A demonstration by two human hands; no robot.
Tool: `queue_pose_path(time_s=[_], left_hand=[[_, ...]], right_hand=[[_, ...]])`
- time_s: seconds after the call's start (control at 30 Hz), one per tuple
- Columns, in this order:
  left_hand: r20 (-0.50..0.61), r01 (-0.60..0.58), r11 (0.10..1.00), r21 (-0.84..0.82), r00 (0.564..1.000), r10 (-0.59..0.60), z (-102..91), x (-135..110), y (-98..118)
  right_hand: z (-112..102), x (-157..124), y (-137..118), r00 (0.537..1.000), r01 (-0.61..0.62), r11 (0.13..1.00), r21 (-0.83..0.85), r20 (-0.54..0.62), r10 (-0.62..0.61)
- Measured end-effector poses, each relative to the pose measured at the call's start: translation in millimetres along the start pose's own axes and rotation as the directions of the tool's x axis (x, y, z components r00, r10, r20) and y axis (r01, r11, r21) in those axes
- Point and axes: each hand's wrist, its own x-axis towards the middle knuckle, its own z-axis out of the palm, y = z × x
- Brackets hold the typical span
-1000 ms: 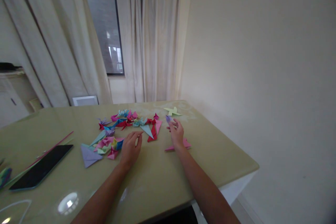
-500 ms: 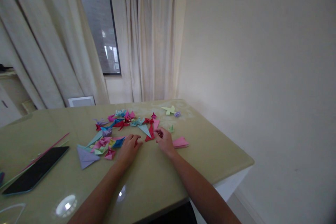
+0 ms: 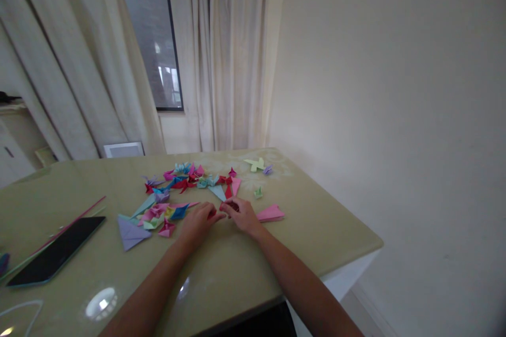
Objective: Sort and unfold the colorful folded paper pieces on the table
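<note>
Many small folded paper shapes in red, pink, blue, purple and green lie scattered on a glossy olive table [image 3: 300, 231]. My left hand [image 3: 198, 222] and my right hand [image 3: 242, 215] meet near the middle of the pile, both pinching a red folded paper piece [image 3: 228, 205] between their fingertips. A pink folded paper [image 3: 271, 214] lies just right of my right hand. A purple paper triangle [image 3: 130, 233] lies to the left of my left hand. A pale green folded piece [image 3: 253, 164] and a tiny purple one [image 3: 268, 170] sit farther back.
A dark tablet [image 3: 55, 251] lies at the table's left, with thin pink and green sticks [image 3: 71, 221] beside it. Curtains [image 3: 221, 52] and a window are behind the table. A bare wall is on the right, past the table's right edge.
My right hand left the small purple piece at the back and came left to the red paper. My left hand closed in on the same piece. The camera view shifted slightly.
</note>
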Motion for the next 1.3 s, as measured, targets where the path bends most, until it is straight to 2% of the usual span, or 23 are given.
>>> queue_pose_path(time_s=[0.1,0.23,0.33,0.43,0.6,0.67,0.8,0.87,0.93,1.03,1.13,1.2,1.3], left_hand=[[-0.013,-0.063,0.998,-0.005,0.998,0.063,-0.4,-1.7,5.4],[-0.049,-0.126,0.983,-0.137,0.992,0.12,4.4,-3.0,14.6],[-0.102,-0.181,0.963,-0.198,0.981,0.163,5.1,-2.3,18.6],[-0.153,-0.193,0.972,-0.136,0.973,0.172,1.6,-1.4,17.6],[-0.136,-0.152,0.986,-0.063,0.98,0.142,0.9,-2.5,13.0],[-0.111,-0.128,0.99,-0.06,0.986,0.121,3.9,-3.3,12.3],[-0.041,-0.111,0.993,-0.045,0.993,0.11,10.4,-4.6,11.0],[-0.027,-0.132,0.991,-0.03,0.991,0.132,13.5,-4.8,9.2],[-0.021,-0.161,0.987,-0.013,0.987,0.16,17.4,-4.0,6.4],[0.016,-0.146,0.989,0.015,0.989,0.146,24.4,-0.2,1.4],[0.066,-0.099,0.995,0.024,0.993,0.097,28.6,4.5,-1.0],[0.083,-0.11,0.994,0.011,0.991,0.108,27.5,5.5,0.4],[0.099,-0.146,0.989,-0.017,0.984,0.147,21.2,3.0,6.2]], right_hand=[[4.9,-1.0,2.1,0.997,-0.011,0.994,0.111,0.078,0.002],[7.3,-1.2,2.4,0.992,-0.007,0.98,0.197,0.127,-0.019],[-1.8,2.5,0.3,0.997,0.037,0.991,0.128,0.059,-0.045],[-16.9,8.5,-0.2,0.998,0.062,0.996,0.062,-0.035,-0.06],[-44.9,16.6,3.9,0.988,0.051,0.999,-0.015,-0.147,-0.053],[-61.8,18.3,7.9,0.963,0.027,0.997,-0.072,-0.265,-0.046],[-103.2,16.1,23.7,0.848,-0.102,0.972,-0.213,-0.529,-0.027],[-118.7,12.6,33.1,0.812,-0.188,0.942,-0.277,-0.583,-0.009],[-126.5,9.3,39.2,0.8,-0.261,0.906,-0.334,-0.6,0.009],[-123.5,8.4,36.9,0.797,-0.3,0.856,-0.42,-0.603,-0.017],[-104.1,11.2,22.9,0.838,-0.232,0.824,-0.517,-0.537,-0.101],[-82.3,12.4,12.9,0.897,-0.141,0.807,-0.574,-0.419,-0.141],[-44.1,10.4,4.1,0.976,0.024,0.775,-0.632,-0.152,-0.154]])
